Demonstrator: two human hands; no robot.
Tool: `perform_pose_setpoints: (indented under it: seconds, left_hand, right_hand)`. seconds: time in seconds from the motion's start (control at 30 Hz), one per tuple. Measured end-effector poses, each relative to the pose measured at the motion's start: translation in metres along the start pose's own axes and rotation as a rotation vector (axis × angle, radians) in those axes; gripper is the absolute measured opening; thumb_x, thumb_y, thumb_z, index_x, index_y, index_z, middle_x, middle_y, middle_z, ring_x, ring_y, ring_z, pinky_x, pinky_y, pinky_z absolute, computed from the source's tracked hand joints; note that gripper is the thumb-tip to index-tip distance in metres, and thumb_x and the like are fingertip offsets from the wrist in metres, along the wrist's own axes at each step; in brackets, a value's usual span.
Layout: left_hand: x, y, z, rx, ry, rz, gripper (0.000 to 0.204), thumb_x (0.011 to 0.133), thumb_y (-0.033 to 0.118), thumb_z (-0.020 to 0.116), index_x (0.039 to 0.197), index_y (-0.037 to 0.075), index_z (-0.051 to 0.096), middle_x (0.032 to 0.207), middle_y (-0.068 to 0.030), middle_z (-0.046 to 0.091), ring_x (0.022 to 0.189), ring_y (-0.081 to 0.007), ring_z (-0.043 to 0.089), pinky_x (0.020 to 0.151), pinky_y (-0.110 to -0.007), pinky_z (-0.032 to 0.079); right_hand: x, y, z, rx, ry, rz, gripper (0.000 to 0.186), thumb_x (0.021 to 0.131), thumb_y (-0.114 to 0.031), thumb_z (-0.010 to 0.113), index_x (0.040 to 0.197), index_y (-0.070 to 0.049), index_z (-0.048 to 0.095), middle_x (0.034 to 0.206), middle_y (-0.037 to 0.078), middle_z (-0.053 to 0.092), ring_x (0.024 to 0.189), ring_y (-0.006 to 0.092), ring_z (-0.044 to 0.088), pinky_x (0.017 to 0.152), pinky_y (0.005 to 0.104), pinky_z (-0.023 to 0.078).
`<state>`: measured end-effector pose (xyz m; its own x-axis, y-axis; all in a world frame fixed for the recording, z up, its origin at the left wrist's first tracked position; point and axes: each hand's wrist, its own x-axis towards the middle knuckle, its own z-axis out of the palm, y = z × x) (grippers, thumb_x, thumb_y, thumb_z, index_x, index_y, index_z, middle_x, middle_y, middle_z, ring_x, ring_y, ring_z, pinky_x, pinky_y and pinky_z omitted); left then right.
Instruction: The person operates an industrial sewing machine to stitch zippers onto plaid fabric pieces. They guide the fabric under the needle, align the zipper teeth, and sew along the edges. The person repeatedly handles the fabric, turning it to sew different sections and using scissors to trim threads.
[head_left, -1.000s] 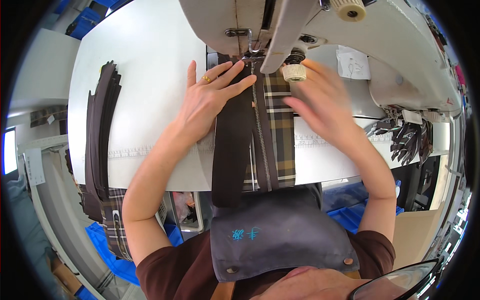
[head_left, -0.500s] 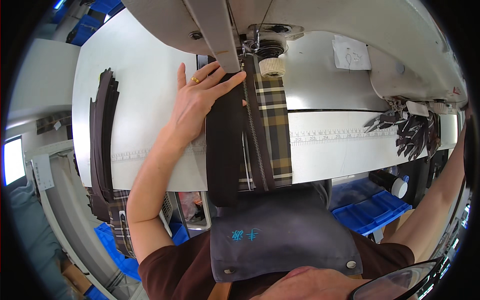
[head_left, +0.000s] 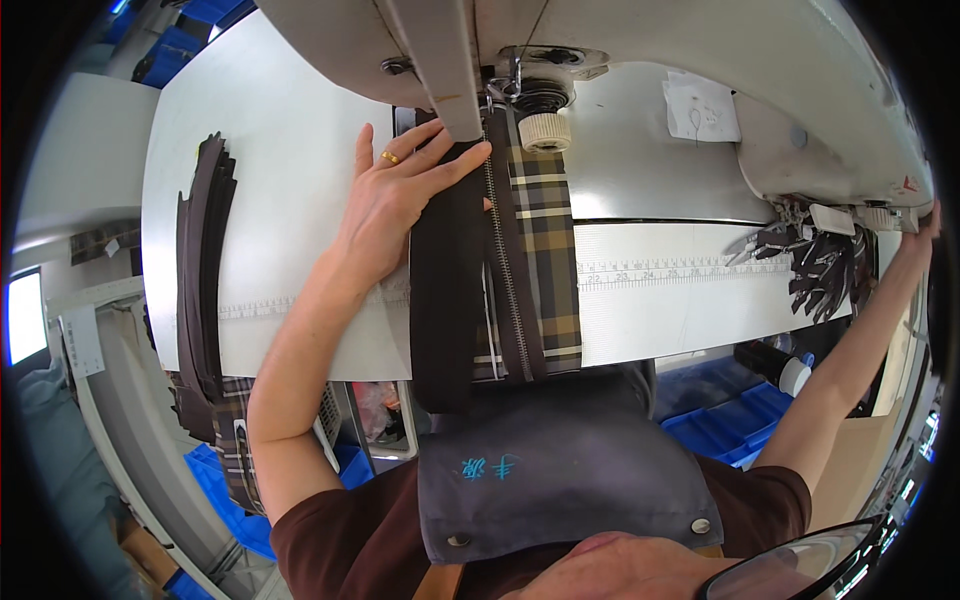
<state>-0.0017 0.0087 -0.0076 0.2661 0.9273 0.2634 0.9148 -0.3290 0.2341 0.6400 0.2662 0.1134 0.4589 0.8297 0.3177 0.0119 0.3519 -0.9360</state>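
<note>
Item: our left hand (head_left: 392, 205), fingers flat and spread, pressing the dark strip (head_left: 447, 290) at upper centre beside the plaid fabric (head_left: 545, 250) with its zipper (head_left: 503, 270), under the sewing machine (head_left: 600, 60). Our right hand (head_left: 925, 222), far right edge; grip cannot be told. Strip stack (head_left: 203, 270), left.

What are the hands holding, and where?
The left hand presses flat on the dark fabric strip near its top. The right hand reaches the machine's far end; grip unclear.
</note>
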Motion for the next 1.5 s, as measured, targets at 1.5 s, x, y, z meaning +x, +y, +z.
perform_pose_setpoints:
  seconds: [1.5]
  left_hand:
    - [0.001,0.003,-0.003,-0.022,0.075,0.053,0.048,0.071,0.016,0.071,0.118,0.017,0.066,0.128,-0.0113,0.058,0.117,-0.0262,0.053,0.109,-0.045,0.021]
  right_hand:
    - [-0.343,0.065,0.292,-0.798,-0.998,-0.718,0.014,0.086,-0.018,0.052,0.084,-0.004,0.056,0.072,0.011,0.063,0.066,0.0301,0.062,0.06,0.0409,0.047]
